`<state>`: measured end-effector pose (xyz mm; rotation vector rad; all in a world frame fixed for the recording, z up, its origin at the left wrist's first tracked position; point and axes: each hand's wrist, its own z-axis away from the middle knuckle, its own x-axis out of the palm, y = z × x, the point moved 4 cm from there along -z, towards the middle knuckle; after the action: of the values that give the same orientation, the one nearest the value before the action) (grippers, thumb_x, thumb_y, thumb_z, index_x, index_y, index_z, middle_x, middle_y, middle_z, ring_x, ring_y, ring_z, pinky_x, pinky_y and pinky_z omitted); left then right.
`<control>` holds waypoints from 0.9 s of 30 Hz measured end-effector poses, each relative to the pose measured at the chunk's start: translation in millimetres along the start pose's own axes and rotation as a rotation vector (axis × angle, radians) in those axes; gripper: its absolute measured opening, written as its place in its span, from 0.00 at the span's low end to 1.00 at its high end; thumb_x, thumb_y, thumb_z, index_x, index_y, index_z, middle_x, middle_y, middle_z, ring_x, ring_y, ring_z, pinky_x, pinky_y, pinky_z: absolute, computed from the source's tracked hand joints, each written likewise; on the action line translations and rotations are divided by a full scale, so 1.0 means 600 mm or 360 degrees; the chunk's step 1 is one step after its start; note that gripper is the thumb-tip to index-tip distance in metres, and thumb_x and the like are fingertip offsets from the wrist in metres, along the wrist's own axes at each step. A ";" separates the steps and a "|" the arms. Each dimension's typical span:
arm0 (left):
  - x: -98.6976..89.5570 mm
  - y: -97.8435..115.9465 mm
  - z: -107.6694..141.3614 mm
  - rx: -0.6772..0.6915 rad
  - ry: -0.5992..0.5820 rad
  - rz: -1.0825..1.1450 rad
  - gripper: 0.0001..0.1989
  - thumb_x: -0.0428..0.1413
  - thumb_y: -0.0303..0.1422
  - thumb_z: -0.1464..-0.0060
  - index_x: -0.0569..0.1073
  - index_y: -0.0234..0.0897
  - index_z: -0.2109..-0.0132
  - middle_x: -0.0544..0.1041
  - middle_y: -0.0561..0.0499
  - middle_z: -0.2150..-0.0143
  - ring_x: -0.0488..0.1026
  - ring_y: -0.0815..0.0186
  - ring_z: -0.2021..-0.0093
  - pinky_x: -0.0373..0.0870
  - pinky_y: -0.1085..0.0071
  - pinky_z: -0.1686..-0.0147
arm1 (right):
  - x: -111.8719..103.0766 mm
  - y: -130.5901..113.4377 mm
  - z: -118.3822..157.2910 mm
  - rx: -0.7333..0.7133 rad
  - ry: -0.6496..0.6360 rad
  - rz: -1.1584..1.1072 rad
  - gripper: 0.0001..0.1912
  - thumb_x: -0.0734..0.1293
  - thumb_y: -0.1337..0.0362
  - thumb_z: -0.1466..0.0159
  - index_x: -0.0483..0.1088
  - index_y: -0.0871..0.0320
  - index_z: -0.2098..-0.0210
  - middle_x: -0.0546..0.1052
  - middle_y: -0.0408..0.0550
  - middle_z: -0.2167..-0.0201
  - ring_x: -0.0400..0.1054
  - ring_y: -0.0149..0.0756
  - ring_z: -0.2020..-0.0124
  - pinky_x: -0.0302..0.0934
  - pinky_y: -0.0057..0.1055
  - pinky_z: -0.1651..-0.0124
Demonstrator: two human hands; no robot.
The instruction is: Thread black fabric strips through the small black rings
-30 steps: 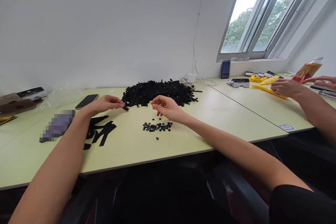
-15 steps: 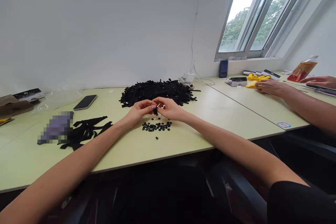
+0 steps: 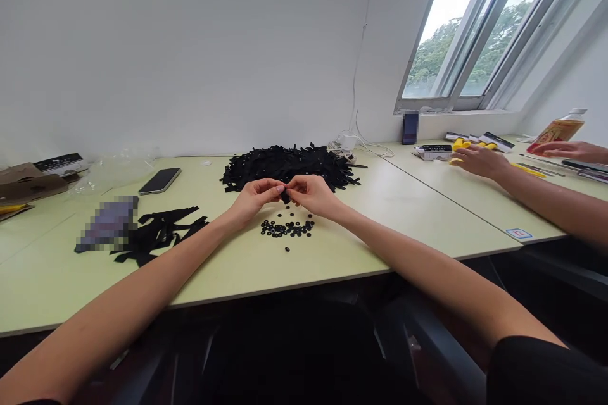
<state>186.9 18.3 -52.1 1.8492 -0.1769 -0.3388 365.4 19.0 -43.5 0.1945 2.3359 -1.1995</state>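
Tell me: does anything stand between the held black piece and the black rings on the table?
Nothing visible does: the left hand and right hand hold the black piece just beyond the black rings.

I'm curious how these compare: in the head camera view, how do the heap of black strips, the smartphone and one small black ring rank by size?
Largest to smallest: the heap of black strips, the smartphone, then the small black ring.

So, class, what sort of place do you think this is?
Probably an indoor workroom for handwork: a heap of black strips, a scatter of small black rings, and a co-worker's hand at the adjoining pale green desk.
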 end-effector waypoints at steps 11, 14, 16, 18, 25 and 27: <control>0.009 0.014 0.009 0.0109 0.0005 -0.0420 0.24 0.67 0.48 0.47 0.80 0.38 0.49 0.80 0.48 0.62 0.75 0.62 0.62 0.70 0.65 0.61 | -0.010 0.005 -0.005 0.0050 -0.0004 0.0323 0.03 0.67 0.67 0.40 0.73 0.58 0.69 0.78 0.44 0.70 0.67 0.30 0.71 0.56 0.29 0.67; 0.004 0.018 0.009 0.0101 0.0052 -0.0396 0.23 0.65 0.47 0.45 0.81 0.37 0.49 0.81 0.46 0.61 0.77 0.59 0.57 0.72 0.63 0.55 | -0.016 0.005 -0.007 0.0089 -0.0008 0.0355 0.03 0.65 0.66 0.41 0.70 0.57 0.71 0.77 0.43 0.72 0.64 0.30 0.73 0.53 0.29 0.68; 0.001 0.021 0.010 0.0124 0.0077 -0.0448 0.25 0.66 0.47 0.46 0.80 0.39 0.45 0.81 0.46 0.58 0.77 0.60 0.58 0.72 0.64 0.55 | -0.017 0.004 -0.008 0.0124 -0.0019 0.0379 0.03 0.65 0.66 0.41 0.69 0.57 0.72 0.76 0.42 0.73 0.63 0.29 0.74 0.52 0.30 0.68; -0.001 0.023 0.011 0.0181 0.0078 -0.0528 0.26 0.67 0.46 0.47 0.80 0.42 0.44 0.81 0.46 0.54 0.76 0.61 0.59 0.72 0.65 0.57 | -0.016 0.002 -0.007 0.0142 -0.0052 0.0386 0.04 0.65 0.66 0.41 0.69 0.57 0.73 0.75 0.42 0.73 0.62 0.29 0.74 0.52 0.30 0.68; -0.012 0.011 0.004 0.0160 0.0159 -0.0520 0.19 0.65 0.48 0.44 0.84 0.39 0.54 0.84 0.45 0.56 0.78 0.57 0.56 0.71 0.63 0.54 | -0.021 0.003 -0.007 0.0145 -0.0040 0.0344 0.03 0.66 0.65 0.40 0.70 0.58 0.70 0.77 0.44 0.69 0.65 0.31 0.71 0.54 0.30 0.67; -0.011 0.011 0.003 0.0178 0.0134 -0.0461 0.20 0.67 0.48 0.46 0.84 0.38 0.54 0.85 0.44 0.55 0.78 0.57 0.55 0.71 0.63 0.53 | -0.021 0.003 -0.006 0.0112 -0.0051 0.0223 0.07 0.68 0.62 0.39 0.73 0.58 0.61 0.80 0.47 0.63 0.68 0.32 0.69 0.57 0.30 0.66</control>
<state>180.3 16.7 -45.4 1.9992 0.1344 -0.4572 375.6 24.1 -36.9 0.3547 2.2152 -1.2071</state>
